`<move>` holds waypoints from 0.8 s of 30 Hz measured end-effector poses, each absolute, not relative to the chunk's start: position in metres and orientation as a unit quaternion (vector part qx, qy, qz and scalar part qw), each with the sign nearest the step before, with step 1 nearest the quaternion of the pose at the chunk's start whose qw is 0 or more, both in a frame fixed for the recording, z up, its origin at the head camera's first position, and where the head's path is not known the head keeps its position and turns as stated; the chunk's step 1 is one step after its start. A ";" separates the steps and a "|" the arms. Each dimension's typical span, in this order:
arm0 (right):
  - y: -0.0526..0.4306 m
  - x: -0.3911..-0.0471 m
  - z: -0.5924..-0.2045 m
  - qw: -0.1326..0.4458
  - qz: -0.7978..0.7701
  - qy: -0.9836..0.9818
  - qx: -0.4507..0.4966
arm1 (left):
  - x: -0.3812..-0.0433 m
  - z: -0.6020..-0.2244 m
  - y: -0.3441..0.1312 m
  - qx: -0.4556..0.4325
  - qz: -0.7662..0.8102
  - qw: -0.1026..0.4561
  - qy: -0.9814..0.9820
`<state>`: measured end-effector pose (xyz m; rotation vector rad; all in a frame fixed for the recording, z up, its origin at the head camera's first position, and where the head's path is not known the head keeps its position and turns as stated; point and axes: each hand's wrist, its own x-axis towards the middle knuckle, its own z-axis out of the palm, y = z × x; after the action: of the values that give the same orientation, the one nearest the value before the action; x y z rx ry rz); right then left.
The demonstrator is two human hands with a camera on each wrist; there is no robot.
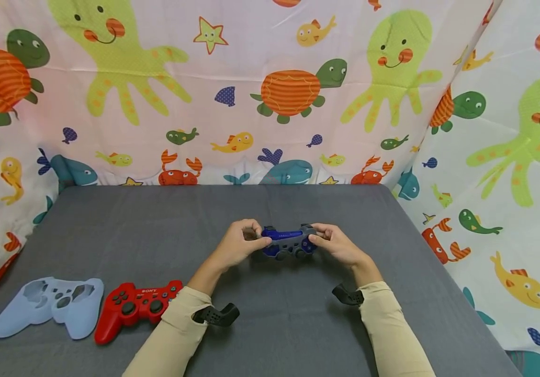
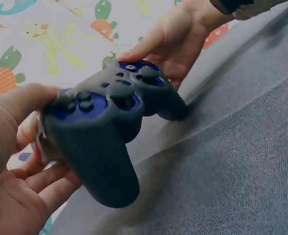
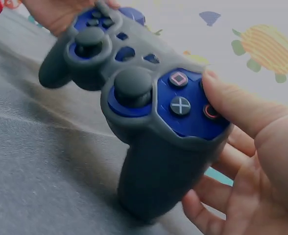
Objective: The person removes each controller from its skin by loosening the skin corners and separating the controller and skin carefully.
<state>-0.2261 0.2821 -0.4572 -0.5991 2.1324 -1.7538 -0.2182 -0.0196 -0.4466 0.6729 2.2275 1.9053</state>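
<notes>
Both hands hold a blue game controller [image 1: 285, 235] up over the middle of the table. A dark grey silicone cover [image 3: 154, 176] wraps its grips and front, leaving the sticks, buttons and blue faceplate parts showing. In the head view a blue strip along its far edge is bare of the cover. My left hand [image 1: 243, 245] pinches the left end, thumb on top near the direction pad and fingers curled beneath. At the other end my right hand [image 1: 340, 245] grips the corner, its thumb beside the round-marked button in the right wrist view.
On the table's left lie a light blue silicone controller cover [image 1: 60, 309] and a red Sony controller [image 1: 140, 303], side by side. My left forearm overlaps the red one's right side. Grey cloth [image 1: 289, 324] covers the table; a sea-animal printed curtain [image 1: 251, 115] hangs behind and beside it.
</notes>
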 end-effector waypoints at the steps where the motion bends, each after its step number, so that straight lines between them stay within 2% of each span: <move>1: 0.280 -0.225 -0.456 0.159 -0.612 0.748 -0.203 | -0.219 -0.447 -0.020 0.213 0.637 0.076 0.737; 6: 0.274 -0.222 -0.452 0.178 -0.593 0.762 -0.188 | -0.219 -0.446 -0.017 0.191 0.592 0.104 0.776; 11: 0.273 -0.222 -0.452 0.214 -0.567 0.763 -0.225 | -0.216 -0.442 -0.015 0.233 0.514 0.117 0.817; 20: 0.273 -0.223 -0.452 0.291 -0.588 0.697 -0.290 | -0.215 -0.437 -0.022 0.266 0.505 0.146 0.808; 24: 0.272 -0.219 -0.444 0.296 -0.582 0.695 -0.301 | -0.215 -0.435 -0.023 0.284 0.496 0.156 0.805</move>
<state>-0.2192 0.2723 -0.4440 -0.8002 1.8480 -1.5483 -0.2150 -0.0231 -0.4347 0.8137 2.3058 1.4208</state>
